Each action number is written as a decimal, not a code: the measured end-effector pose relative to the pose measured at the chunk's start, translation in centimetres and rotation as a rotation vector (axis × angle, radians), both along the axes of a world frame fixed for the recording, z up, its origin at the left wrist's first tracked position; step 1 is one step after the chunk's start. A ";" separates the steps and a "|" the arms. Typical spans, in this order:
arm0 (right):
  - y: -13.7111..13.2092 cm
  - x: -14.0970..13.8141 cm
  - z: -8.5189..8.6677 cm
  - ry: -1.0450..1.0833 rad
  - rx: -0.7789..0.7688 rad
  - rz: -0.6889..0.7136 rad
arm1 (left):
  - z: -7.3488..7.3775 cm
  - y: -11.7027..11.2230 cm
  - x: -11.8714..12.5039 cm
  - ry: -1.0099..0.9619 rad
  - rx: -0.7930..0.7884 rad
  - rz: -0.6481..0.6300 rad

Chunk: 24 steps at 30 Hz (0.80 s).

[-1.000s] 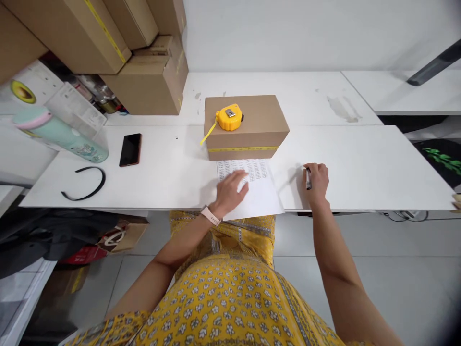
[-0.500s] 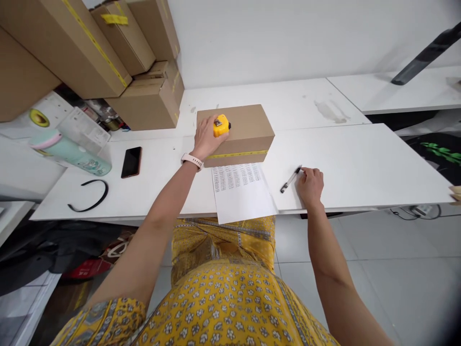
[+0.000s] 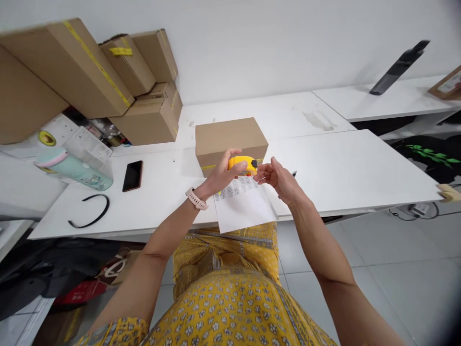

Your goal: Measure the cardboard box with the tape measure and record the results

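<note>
My left hand (image 3: 222, 174) is closed round a yellow tape measure (image 3: 242, 165), held in the air just in front of a small brown cardboard box (image 3: 230, 137) on the white table (image 3: 345, 163). My right hand (image 3: 276, 179) is right beside the tape measure, its fingertips pinching at the tape's end by the black tab. Under both hands lies a printed sheet of paper (image 3: 242, 206) that hangs over the table's front edge. A pen (image 3: 294, 173) lies on the table, mostly hidden behind my right hand.
A black phone (image 3: 132, 175), a black curved band (image 3: 90, 211) and a mint-green bottle (image 3: 74, 168) lie on the left of the table. Large cardboard boxes (image 3: 86, 72) are stacked at the back left. A second white table (image 3: 382, 98) stands at the right.
My left hand lifted the tape measure off the box and brought it toward me. My right hand let go of the pen and came up to the tape's end.
</note>
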State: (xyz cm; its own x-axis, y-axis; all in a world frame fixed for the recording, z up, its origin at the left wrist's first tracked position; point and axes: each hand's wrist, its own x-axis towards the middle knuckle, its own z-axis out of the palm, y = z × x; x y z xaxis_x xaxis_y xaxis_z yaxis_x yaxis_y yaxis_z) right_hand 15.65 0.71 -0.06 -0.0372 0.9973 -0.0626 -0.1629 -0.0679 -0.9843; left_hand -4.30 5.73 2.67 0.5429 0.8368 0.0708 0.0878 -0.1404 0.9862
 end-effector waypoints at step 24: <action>18.4 4.6 -0.7 -0.400 -0.144 -0.412 | 0.9 15.4 -15.3 0.179 -0.008 0.410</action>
